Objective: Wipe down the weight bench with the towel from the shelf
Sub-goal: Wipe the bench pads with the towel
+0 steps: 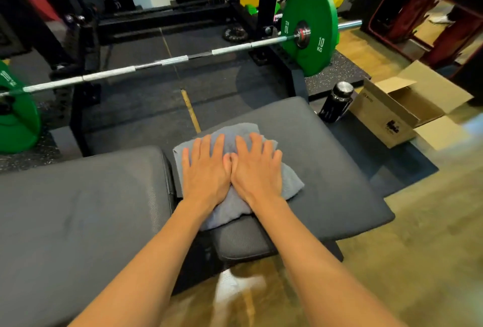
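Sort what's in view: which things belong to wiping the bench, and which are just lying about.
In the job: towel, weight bench, left hand and right hand pressing flat on the towel.
Lying about: barbell, green plates, black bottle, cardboard box.

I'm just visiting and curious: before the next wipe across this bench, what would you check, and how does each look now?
1. Towel lies on the bench pad: ok.
2. Left hand presses flat on the towel: ok.
3. Right hand presses flat beside it: ok.
4. Bottle and cardboard box stand off the bench: ok.
5. Towel damp enough: cannot tell.
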A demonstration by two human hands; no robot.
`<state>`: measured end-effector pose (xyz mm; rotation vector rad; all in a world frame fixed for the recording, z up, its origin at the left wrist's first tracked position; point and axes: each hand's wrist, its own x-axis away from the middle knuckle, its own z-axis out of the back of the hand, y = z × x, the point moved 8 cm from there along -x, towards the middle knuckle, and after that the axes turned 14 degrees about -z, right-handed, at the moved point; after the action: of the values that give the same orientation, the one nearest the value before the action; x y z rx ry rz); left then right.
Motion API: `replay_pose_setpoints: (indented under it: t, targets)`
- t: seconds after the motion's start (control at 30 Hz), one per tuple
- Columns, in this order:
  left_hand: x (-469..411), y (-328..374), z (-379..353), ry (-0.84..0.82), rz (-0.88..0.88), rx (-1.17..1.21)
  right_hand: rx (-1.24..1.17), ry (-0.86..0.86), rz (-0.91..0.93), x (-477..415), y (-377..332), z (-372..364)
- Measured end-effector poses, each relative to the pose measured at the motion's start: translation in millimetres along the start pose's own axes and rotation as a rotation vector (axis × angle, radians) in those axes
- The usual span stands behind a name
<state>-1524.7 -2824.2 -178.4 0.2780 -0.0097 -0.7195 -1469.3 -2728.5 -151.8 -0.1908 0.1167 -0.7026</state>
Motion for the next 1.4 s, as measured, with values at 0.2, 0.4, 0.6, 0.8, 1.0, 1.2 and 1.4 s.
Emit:
replay_pose_setpoints:
  t: [0.2, 0.4, 0.6, 0.8, 1.0, 1.2, 1.4]
  targets:
    - [63.2, 35.1, 5.4, 0.080, 0.034, -0.001, -0.012, -0.008, 0.069, 51.9, 27.7, 8.9]
    - [52.5, 121.6, -18.5, 0.013, -0.059, -0.048, -0.024, 0.043, 0.002, 51.9, 116.1, 27.6]
    - [0.8, 208.5, -48.1, -0.047, -0.189, 0.014, -0.037, 0.112, -0.171, 14.5, 207.1, 50.1]
    - [-84.7, 212.3, -51.0, -0.029, -0.315, 0.101, -0.046, 0.050, -0.376, -57.2, 217.1, 41.7]
    - [-166.1, 150.6, -41.8, 0.009, -0.312, 0.168, 0.007, 0.082, -0.357, -131.0, 159.6, 22.6]
    - [-204.3, 121.8, -33.5, 0.132, -0.252, 0.184, -0.076, 0.042, -0.298, -176.3, 135.7, 10.0]
    - [-179.1, 127.9, -41.5, 0.066, -0.275, -0.020, -0.086, -0.025, -0.227, -147.7, 141.9, 11.2]
